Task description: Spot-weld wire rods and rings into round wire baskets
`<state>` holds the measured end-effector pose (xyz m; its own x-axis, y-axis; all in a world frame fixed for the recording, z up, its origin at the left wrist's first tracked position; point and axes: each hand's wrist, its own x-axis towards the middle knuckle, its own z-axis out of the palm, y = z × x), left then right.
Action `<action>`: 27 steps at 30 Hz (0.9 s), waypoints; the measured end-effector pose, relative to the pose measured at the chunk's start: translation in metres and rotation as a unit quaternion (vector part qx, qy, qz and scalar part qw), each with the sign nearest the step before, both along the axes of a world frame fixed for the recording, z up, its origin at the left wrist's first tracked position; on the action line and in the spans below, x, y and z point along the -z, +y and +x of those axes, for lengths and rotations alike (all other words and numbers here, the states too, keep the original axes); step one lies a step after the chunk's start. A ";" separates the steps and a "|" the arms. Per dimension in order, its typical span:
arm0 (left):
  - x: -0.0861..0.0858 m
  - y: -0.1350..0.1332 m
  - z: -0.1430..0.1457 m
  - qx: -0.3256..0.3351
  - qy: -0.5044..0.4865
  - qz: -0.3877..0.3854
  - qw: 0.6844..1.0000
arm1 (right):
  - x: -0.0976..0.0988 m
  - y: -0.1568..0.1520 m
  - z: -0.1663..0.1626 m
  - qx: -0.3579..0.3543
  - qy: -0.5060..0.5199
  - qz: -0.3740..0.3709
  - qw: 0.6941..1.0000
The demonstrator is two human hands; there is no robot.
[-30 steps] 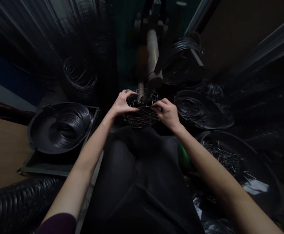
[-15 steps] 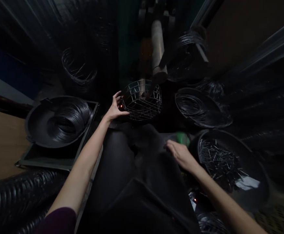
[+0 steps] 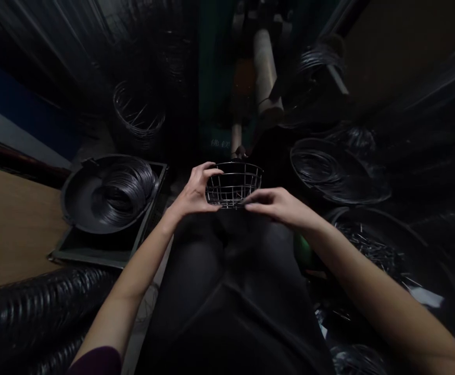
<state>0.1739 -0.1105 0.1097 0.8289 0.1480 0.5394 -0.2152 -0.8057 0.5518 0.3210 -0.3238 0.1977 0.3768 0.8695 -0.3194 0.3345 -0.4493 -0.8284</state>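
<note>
A small round wire basket [image 3: 233,183] of thin metal rods is held upright above my dark-trousered knees, near the middle of the view. My left hand [image 3: 193,194] grips its left rim, fingers curled over the top ring. My right hand [image 3: 278,205] reaches in from the right with fingers pinched together at the basket's lower right edge; whether they hold a small piece I cannot make out.
A dark pan with coiled wire rings [image 3: 110,194] sits in a tray at the left. Another pan of rings [image 3: 335,172] and a pan of short wire pieces [image 3: 383,255] lie at the right. A machine arm [image 3: 266,78] stands behind the basket. Stacked coils [image 3: 24,312] fill the lower left.
The basket came off the machine arm and down toward my lap, turned upright. My right hand rose from my right knee back to the basket's lower edge. The left hand kept hold throughout.
</note>
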 end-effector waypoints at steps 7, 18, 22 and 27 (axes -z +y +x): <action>-0.018 -0.010 0.019 -0.016 0.073 0.050 0.996 | 0.008 0.024 0.000 -0.120 -0.417 -0.050 0.899; -0.025 -0.013 0.047 -0.019 0.086 0.023 0.996 | 0.003 0.016 0.020 -0.206 -0.565 -0.084 0.795; -0.029 -0.008 0.050 -0.015 0.096 0.026 0.995 | -0.001 0.019 0.021 -0.208 -0.569 -0.090 0.790; -0.034 -0.002 0.054 -0.022 0.091 0.026 0.995 | -0.002 0.024 0.028 -0.207 -0.581 -0.063 0.785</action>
